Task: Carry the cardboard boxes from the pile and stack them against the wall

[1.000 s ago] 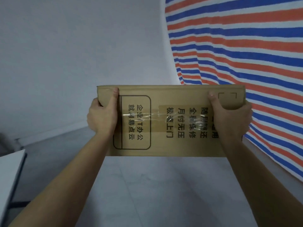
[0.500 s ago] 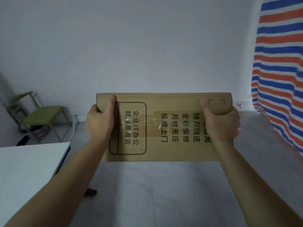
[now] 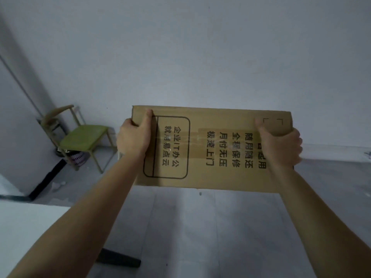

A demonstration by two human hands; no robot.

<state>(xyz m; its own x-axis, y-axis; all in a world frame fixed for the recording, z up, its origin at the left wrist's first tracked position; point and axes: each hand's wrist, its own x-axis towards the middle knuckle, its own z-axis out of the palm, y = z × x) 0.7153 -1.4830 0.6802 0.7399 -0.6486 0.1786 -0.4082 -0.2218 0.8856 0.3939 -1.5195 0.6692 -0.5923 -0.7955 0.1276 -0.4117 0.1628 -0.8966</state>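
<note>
The cardboard box point(image 3: 210, 149) is hiding the fingers of the left hand point(image 3: 133, 138) behind its near left end. The right hand point(image 3: 281, 143) is covering part of the printed text, and glare on the tape point(image 3: 192, 143) is blurring more characters. The white table point(image 3: 30, 227) is running off the left and bottom edges.

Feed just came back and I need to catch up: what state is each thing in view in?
box: taped shut, held in the air.
left grip: holds the box's left end, thumb on top.
right grip: holds the box's right end, thumb on top.
chair: upright.
bin: upright under the chair.
</note>
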